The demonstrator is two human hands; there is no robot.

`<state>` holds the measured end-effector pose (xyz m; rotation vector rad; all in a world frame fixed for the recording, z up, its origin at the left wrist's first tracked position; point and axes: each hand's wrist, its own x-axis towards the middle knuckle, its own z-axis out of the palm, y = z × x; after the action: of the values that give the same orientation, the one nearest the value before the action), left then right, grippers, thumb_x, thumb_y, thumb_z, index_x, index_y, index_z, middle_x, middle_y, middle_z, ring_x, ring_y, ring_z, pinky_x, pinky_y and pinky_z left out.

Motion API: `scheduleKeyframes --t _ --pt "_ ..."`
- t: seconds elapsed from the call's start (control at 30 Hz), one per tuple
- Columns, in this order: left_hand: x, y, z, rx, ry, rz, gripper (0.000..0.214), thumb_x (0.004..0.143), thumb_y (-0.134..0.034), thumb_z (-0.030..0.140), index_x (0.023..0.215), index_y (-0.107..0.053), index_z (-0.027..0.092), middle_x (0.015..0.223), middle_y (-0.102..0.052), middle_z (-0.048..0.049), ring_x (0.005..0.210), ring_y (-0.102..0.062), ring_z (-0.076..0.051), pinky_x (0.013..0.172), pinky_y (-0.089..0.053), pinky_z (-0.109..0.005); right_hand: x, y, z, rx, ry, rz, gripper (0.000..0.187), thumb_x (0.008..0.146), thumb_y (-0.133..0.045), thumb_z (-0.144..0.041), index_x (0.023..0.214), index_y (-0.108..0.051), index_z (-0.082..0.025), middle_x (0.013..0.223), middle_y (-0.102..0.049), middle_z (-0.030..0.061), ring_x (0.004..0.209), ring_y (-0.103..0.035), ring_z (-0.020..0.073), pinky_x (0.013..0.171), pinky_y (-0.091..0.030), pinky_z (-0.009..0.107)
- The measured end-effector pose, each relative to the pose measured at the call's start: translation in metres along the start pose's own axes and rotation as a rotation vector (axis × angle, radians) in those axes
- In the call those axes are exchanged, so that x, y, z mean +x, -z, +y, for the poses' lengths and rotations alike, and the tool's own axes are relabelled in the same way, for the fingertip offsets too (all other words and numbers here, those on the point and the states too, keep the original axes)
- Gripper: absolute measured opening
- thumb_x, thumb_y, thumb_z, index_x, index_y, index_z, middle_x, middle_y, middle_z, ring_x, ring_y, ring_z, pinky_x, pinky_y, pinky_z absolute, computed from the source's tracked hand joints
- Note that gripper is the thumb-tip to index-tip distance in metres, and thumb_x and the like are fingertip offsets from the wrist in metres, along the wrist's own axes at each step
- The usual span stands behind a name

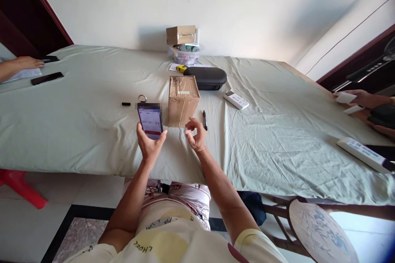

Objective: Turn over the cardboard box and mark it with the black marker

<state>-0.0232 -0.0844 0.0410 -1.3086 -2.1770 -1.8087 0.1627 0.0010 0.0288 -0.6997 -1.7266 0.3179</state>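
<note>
In my left hand [150, 144] is a smartphone [150, 121], gripped along its sides, with a timer showing on its lit screen. My right hand [196, 134] is raised just in front of a cardboard box [182, 102]; its fingers are curved, thumb and forefinger apart, and nothing shows between them. To the right of that hand lies a black marker [205, 120]. Behind the phone are a small ring [142, 98], perhaps a tape roll, and a short black cap-like piece [126, 104]. The box stands upright on the cloth-covered table [92, 131].
Behind the box lie a black zip case [206, 77] and a yellow item [181, 68]. A plastic tub [187, 55] carries a small carton [181, 34]. White devices [236, 100] lie to the right. Other people's hands [29, 63] show at both table ends; a stool [321, 230] stands lower right.
</note>
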Motion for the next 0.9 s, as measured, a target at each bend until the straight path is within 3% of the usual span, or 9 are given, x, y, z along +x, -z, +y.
scheduleKeyframes --t 0.1,0.2,0.3,0.4,0.47,0.63,0.9 --pt "-0.012 -0.009 0.013 -0.046 -0.091 -0.017 0.098 0.072 -0.088 0.059 0.147 -0.04 0.019 0.135 -0.064 -0.0216 0.122 -0.069 -0.036 0.101 -0.06 -0.048 -0.006 -0.007 -0.005 0.111 0.058 -0.259 0.077 0.091 -0.069 -0.071 0.146 -0.054 -0.02 0.086 -0.072 0.0021 0.068 -0.064 0.015 0.067 -0.056 0.029" --pt "-0.017 -0.016 0.024 -0.112 -0.081 -0.036 0.096 0.075 -0.085 0.06 0.148 -0.038 0.019 0.127 -0.066 -0.018 0.113 -0.072 -0.033 0.094 -0.062 -0.045 -0.007 -0.006 -0.008 0.154 0.024 -0.307 0.079 0.091 -0.069 -0.071 0.149 -0.052 -0.02 0.084 -0.073 0.0012 0.067 -0.065 0.0147 0.067 -0.057 0.029" --pt "-0.015 -0.02 0.032 -0.129 -0.049 -0.024 0.092 0.077 -0.083 0.06 0.146 -0.039 0.019 0.124 -0.067 -0.017 0.11 -0.073 -0.033 0.093 -0.062 -0.046 -0.004 -0.003 -0.013 0.181 -0.046 -0.339 0.072 0.09 -0.071 -0.07 0.141 -0.06 -0.019 0.082 -0.073 0.0014 0.069 -0.067 0.0154 0.07 -0.06 0.03" --pt "-0.016 -0.023 0.038 -0.097 -0.06 0.001 0.094 0.075 -0.085 0.061 0.145 -0.04 0.017 0.127 -0.065 -0.0195 0.115 -0.071 -0.036 0.097 -0.061 -0.049 0.0 -0.003 -0.019 0.272 -0.163 -0.475 0.056 0.091 -0.069 -0.071 0.109 -0.073 -0.019 0.081 -0.073 0.0029 0.071 -0.068 0.0166 0.071 -0.061 0.032" --pt "-0.021 -0.025 0.041 -0.074 -0.092 0.008 0.095 0.073 -0.086 0.06 0.145 -0.04 0.017 0.13 -0.064 -0.021 0.12 -0.069 -0.037 0.101 -0.06 -0.051 0.004 -0.002 -0.022 0.409 -0.269 -0.613 0.057 0.088 -0.068 -0.075 0.095 -0.075 -0.019 0.08 -0.073 0.0032 0.075 -0.07 0.0187 0.074 -0.063 0.034" --pt "-0.04 -0.029 0.045 -0.075 -0.15 -0.053 0.093 0.073 -0.087 0.059 0.142 -0.043 0.016 0.128 -0.064 -0.0213 0.118 -0.069 -0.038 0.102 -0.059 -0.05 0.014 0.014 -0.018 0.627 -0.523 -0.948 0.063 0.068 -0.085 -0.075 0.1 -0.077 -0.021 0.09 -0.077 0.0048 0.092 -0.072 0.0243 0.09 -0.064 0.042" --pt "-0.039 -0.03 0.054 -0.044 -0.1 0.054 0.093 0.074 -0.08 0.065 0.142 -0.042 0.014 0.124 -0.065 -0.0202 0.114 -0.071 -0.036 0.095 -0.06 -0.048 0.005 0.018 0.002 0.71 -0.703 -0.962 0.063 0.063 -0.089 -0.075 0.092 -0.075 -0.021 0.088 -0.077 0.0048 0.099 -0.072 0.0264 0.09 -0.06 0.037"
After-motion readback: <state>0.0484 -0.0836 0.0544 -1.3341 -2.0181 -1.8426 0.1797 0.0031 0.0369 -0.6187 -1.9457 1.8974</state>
